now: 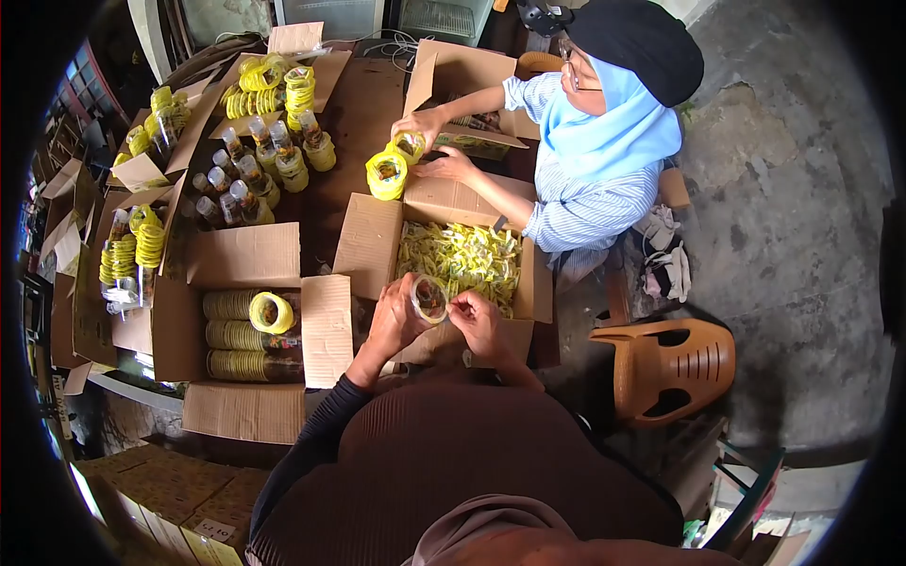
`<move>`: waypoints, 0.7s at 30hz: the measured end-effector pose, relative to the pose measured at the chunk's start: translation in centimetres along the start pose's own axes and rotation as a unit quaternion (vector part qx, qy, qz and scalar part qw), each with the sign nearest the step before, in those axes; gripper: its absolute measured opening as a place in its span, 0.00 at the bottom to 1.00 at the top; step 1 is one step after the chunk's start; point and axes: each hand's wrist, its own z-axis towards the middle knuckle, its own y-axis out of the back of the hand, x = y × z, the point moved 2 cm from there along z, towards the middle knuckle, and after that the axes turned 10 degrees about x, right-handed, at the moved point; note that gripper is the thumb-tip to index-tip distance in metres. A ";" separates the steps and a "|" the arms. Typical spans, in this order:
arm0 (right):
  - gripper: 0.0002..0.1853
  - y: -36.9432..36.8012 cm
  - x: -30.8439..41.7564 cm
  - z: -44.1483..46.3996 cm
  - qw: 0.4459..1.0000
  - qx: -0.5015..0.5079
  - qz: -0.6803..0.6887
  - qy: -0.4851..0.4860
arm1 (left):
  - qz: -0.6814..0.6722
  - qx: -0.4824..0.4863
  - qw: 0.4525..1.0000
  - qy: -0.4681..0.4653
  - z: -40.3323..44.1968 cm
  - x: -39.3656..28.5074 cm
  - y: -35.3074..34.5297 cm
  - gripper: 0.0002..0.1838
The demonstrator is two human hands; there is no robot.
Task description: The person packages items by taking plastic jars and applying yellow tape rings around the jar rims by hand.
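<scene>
Wrapped round a clear round container [429,298] with dark contents, my left hand [392,319] holds it above the near edge of an open box [368,234]. My right hand [479,323] touches the container's right rim, its thumb and finger closed together there. Whether the fingertips pinch anything else is too small to tell. Many small yellow packets [462,257] fill the box just beyond both hands. Beyond that box, a co-worker's hands are at two yellow-rimmed containers [386,175], apart from mine.
An open box [243,412] at the left holds rows of stacked yellow-rimmed containers. Clear jars [255,174] stand at the upper left. The co-worker [604,160] is at the table's right side. An orange chair [675,371] stands at the right.
</scene>
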 end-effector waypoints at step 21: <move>0.05 2.8 3.5 0.3 0.964 0.169 -0.095 0.182 | -0.391 0.198 0.896 0.070 1.0 0.2 2.1 0.43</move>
